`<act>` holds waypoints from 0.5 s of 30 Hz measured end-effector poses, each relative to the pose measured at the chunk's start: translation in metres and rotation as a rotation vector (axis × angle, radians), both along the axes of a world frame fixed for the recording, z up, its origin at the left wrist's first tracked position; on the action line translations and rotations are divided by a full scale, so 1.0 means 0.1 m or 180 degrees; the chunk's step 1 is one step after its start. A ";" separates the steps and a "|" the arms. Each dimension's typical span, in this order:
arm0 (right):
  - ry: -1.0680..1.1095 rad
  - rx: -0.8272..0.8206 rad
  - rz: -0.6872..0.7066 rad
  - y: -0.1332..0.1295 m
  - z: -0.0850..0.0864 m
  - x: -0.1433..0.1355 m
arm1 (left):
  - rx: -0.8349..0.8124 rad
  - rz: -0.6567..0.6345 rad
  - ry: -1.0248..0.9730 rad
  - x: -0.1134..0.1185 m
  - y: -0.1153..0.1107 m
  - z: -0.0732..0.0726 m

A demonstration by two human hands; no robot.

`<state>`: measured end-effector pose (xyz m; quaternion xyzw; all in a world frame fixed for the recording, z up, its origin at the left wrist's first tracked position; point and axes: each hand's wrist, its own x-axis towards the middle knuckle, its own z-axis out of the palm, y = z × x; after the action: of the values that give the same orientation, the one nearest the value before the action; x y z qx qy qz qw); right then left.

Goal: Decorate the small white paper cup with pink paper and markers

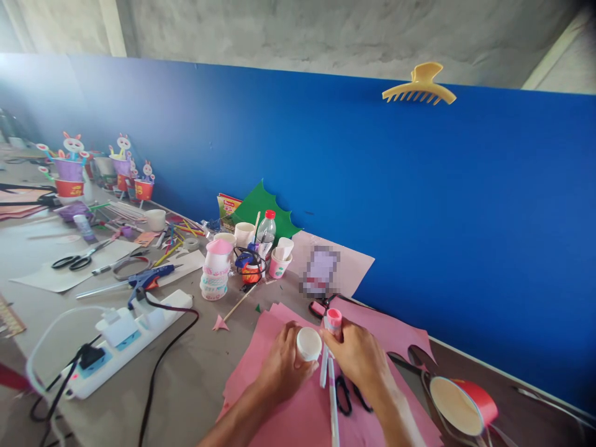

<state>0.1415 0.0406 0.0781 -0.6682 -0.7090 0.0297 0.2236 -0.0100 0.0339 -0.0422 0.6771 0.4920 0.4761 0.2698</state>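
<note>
My left hand [288, 360] is wrapped round a small white paper cup [309, 344], whose round white end faces up. Close beside it on the right, my right hand [356, 347] grips a small tube with a pink top [334, 318]. Both hands are above a stack of pink paper [251, 372]. White strips [332, 397] lie on the paper between my forearms, next to black scissor handles [343, 396]. Another pair of scissors [319, 307] lies partly hidden behind my right hand.
A power strip [130, 354] with cables and a blue glue gun [144, 279] are at left. Stacked cups [215, 273], a bottle [267, 230] and a blurred phone-like item [321, 270] stand behind the paper. A red cup [479, 403] lies at right, before a blue partition [465, 217].
</note>
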 end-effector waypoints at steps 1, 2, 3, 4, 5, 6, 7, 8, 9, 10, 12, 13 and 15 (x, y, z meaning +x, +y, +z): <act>0.0109 0.0045 -0.0043 0.01 0.01 0.03 | -0.0051 0.0010 0.0081 0.00 0.00 0.01; 0.0289 0.0096 -0.0060 0.02 0.02 0.06 | -0.0106 0.0006 0.0144 0.00 -0.01 0.03; 0.0522 0.0151 -0.0039 0.02 0.03 0.08 | -0.0140 -0.0006 0.0188 -0.01 -0.01 0.05; 0.0781 0.0198 0.0025 0.02 0.04 0.08 | -0.0162 -0.0024 0.0207 -0.01 -0.02 0.07; 0.1028 0.0221 0.0125 0.02 0.05 0.07 | -0.0184 -0.0050 0.0210 -0.02 -0.02 0.09; 0.1225 0.0220 0.0240 0.00 0.05 0.05 | -0.0208 -0.0076 0.0197 -0.02 -0.03 0.11; 0.1368 0.0197 0.0334 -0.01 0.05 0.01 | -0.0228 -0.0101 0.0169 -0.02 -0.03 0.12; 0.1439 0.0152 0.0427 -0.03 0.05 -0.03 | -0.0237 -0.0124 0.0124 -0.02 -0.04 0.13; 0.1462 0.0089 0.0513 -0.05 0.04 -0.07 | -0.0230 -0.0145 0.0066 -0.02 -0.04 0.13; 0.1469 0.0057 0.0583 -0.06 0.02 -0.12 | -0.0198 -0.0166 0.0004 -0.02 -0.04 0.12; 0.1439 -0.0012 0.0695 -0.07 -0.01 -0.18 | -0.0084 -0.0180 -0.0097 -0.01 -0.03 0.10; 0.1429 -0.0032 0.0730 -0.07 -0.03 -0.20 | -0.0031 -0.0177 -0.0116 -0.01 -0.03 0.09; 0.1432 -0.0075 0.0753 -0.05 -0.06 -0.22 | 0.0016 -0.0144 -0.0111 0.01 -0.02 0.06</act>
<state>0.1200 0.0354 0.0725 -0.5596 -0.7143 0.2119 0.3628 -0.0094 0.0322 -0.0360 0.6804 0.4706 0.4828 0.2873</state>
